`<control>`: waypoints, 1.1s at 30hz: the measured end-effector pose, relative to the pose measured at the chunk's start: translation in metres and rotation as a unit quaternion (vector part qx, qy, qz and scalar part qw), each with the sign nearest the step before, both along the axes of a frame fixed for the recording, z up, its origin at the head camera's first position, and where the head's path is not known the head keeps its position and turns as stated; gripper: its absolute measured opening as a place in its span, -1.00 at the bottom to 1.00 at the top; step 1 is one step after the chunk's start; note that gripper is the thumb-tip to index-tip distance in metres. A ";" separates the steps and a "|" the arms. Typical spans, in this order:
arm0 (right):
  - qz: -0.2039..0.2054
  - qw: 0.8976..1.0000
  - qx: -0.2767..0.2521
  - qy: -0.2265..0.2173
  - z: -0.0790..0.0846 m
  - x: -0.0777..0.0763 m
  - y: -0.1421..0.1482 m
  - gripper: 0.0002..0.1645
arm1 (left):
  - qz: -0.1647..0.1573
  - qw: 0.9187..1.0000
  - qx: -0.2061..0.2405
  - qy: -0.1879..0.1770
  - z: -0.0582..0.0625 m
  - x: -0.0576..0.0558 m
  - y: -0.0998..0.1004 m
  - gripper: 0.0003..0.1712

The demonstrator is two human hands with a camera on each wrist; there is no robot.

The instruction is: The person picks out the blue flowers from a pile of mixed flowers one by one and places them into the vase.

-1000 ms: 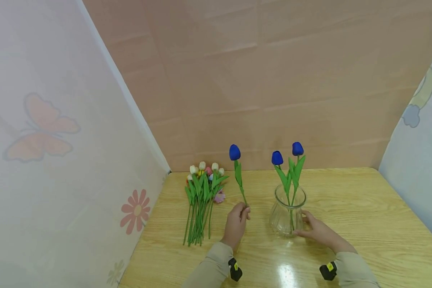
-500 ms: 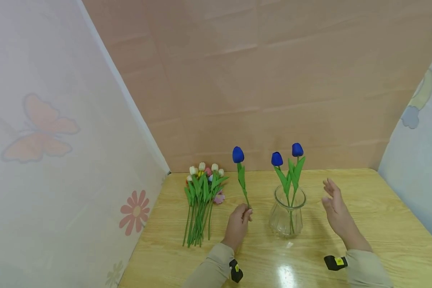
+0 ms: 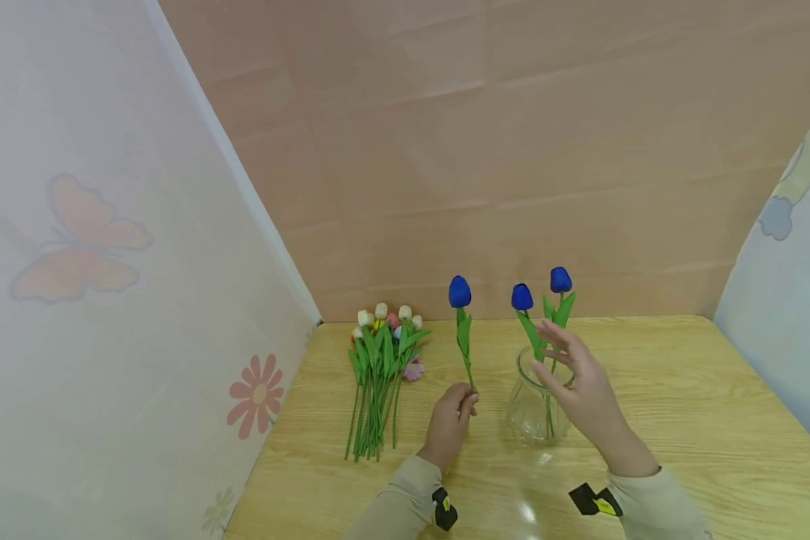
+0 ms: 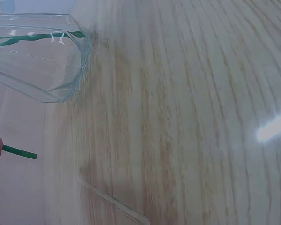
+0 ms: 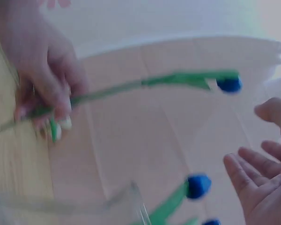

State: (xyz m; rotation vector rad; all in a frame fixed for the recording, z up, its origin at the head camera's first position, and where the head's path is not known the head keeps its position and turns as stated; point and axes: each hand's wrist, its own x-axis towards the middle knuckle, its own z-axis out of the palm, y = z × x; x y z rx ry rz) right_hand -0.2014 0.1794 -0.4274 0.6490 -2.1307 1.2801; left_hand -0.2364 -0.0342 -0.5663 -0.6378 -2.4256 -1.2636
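My left hand (image 3: 449, 424) pinches the stem of a blue tulip (image 3: 460, 292), which stands upright above the table to the left of the vase. In the left wrist view the cut end of its green stem (image 4: 19, 152) sticks out past the fingers. A clear glass vase (image 3: 523, 412) holds two more blue tulips (image 3: 522, 297), their stems leaning inside it. My right hand (image 3: 583, 390) is raised in front of the vase, fingers spread and holding nothing, and it hides part of the rim. The right wrist view shows that palm (image 5: 267, 197) facing the blooms.
A bunch of artificial tulips (image 3: 378, 375), with white, yellow and pink heads, lies on the wooden table (image 3: 675, 390) to the left. A pink backdrop (image 3: 486, 165) closes off the back, and printed pale sheets (image 3: 142, 225) stand at both sides.
My right hand let go of the vase, lifted away to the right, then swung back left to the vase's mouth. My left hand shifted slightly right with the tulip.
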 end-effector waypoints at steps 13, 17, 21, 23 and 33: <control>0.036 0.964 0.094 -0.245 -0.009 -0.006 -0.062 -0.30 | -0.022 1.000 -0.004 0.011 -0.006 0.000 0.002 -0.77; 0.003 0.961 0.117 -0.249 -0.010 -0.008 -0.068 -0.47 | -0.024 1.000 -0.012 0.006 -0.004 0.001 0.003 -0.82; -0.016 0.966 0.118 -0.231 -0.012 -0.007 -0.072 -0.62 | -0.023 0.999 -0.028 -0.017 -0.003 0.002 0.004 -0.79; -0.024 0.969 0.119 -0.216 -0.013 -0.007 -0.073 -0.70 | -0.024 0.999 -0.033 -0.026 -0.003 0.002 0.004 -0.76; -0.028 0.980 0.101 -0.167 -0.018 -0.004 -0.070 -0.85 | -0.029 0.998 -0.056 -0.032 -0.007 0.001 0.002 -0.77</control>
